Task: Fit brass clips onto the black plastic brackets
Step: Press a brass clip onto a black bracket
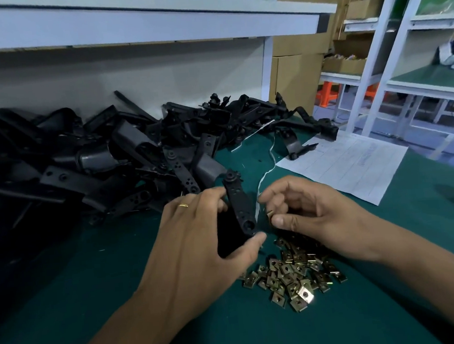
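Observation:
My left hand [197, 228] grips a black plastic bracket [239, 206] above the green table, thumb under its lower end and fingers round its back. The bracket stands nearly upright, with holes along its face. My right hand [305, 209] is just to the right of it and pinches a small brass clip [270, 214] between thumb and fingers, a short gap from the bracket's lower end. A heap of several loose brass clips [293, 272] lies on the table below my right hand.
A big pile of black brackets [110, 159] fills the table's left and back. A printed paper sheet [350, 165] lies at the right, a white string [264, 174] runs across the green mat [260, 332]. A white shelf [154, 25] overhangs; racks stand at the right.

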`<state>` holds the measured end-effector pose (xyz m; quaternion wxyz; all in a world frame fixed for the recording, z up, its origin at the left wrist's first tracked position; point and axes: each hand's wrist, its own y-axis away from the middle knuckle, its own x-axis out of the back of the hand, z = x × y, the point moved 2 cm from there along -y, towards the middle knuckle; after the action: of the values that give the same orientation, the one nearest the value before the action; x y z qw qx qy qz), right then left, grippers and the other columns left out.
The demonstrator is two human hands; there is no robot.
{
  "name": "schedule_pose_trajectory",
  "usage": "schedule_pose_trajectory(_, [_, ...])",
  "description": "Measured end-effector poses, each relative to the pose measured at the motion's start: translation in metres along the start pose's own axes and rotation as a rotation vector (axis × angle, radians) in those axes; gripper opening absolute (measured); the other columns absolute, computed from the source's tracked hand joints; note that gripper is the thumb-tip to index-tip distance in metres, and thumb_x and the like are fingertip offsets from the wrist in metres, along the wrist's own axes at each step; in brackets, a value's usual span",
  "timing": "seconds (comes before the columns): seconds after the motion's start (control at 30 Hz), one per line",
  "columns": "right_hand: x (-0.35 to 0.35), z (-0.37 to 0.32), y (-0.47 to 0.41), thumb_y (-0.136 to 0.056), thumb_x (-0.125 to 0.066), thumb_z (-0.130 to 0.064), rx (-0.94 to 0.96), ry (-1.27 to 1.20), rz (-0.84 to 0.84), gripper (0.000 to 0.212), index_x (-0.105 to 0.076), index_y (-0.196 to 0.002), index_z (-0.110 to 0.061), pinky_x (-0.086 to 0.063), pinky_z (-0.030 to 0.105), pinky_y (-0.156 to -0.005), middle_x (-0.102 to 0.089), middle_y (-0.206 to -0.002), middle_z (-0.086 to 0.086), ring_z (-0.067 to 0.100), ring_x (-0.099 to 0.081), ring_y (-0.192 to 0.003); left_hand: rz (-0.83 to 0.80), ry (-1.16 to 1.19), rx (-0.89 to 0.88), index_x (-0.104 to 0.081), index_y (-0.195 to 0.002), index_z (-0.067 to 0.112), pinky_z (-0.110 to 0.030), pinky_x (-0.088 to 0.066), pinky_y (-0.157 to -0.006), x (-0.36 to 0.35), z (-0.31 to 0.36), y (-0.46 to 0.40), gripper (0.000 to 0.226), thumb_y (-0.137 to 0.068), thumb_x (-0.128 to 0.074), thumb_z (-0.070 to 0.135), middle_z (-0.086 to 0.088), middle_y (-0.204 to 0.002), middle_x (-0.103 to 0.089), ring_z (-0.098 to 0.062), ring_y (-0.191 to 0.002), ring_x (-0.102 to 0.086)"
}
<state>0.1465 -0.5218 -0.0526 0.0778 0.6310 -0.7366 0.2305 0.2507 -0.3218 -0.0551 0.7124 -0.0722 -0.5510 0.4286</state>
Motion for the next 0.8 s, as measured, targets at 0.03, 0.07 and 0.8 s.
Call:
schedule_pose_trajectory(0.03, [0.000, -0.001, 0.000, -0.094, -0.071, -0.011, -0.004, 0.001, -0.002, 0.019, -0.070, -0.113, -0.015, -0.053, 0.027, -0.087, -0.065, -0.094, 0.001, 0.023, -0.061, -0.092, 0.002, 0.004, 0.004, -0.054, -0.129, 0.020, -0.032, -0.037, -0.095, 0.000, -0.001, 0.000, 0.075, -0.079, -0.055, 0.076, 0.023, -0.103, -0.049, 0.012, -0.096, -0.022])
schedule_pose_trajectory(0.07, [0.000, -0.001, 0.000, -0.094, -0.073, -0.015, -0.011, 0.004, -0.005, 0.016, -0.071, -0.110, -0.016, -0.053, 0.025, -0.085, -0.064, -0.092, -0.001, 0.019, -0.061, -0.090, -0.001, 0.006, 0.008, -0.055, -0.129, 0.019, -0.032, -0.037, -0.095, -0.001, -0.001, 0.000, 0.076, -0.079, -0.055, 0.076, 0.023, -0.103, -0.049, 0.012, -0.096, -0.022])
schedule_pose_trajectory(0.8, [-0.003, -0.002, -0.006, -0.085, -0.077, -0.014, 0.018, -0.353, 0.224, 0.022, -0.077, -0.106, -0.007, -0.060, 0.030, -0.078, -0.073, -0.091, 0.015, 0.024, -0.070, -0.080, -0.061, -0.036, -0.211, -0.052, -0.133, 0.019, -0.035, -0.022, -0.126, -0.011, -0.009, -0.001, 0.077, -0.076, -0.070, 0.069, 0.015, -0.118, -0.062, -0.009, -0.121, -0.055])
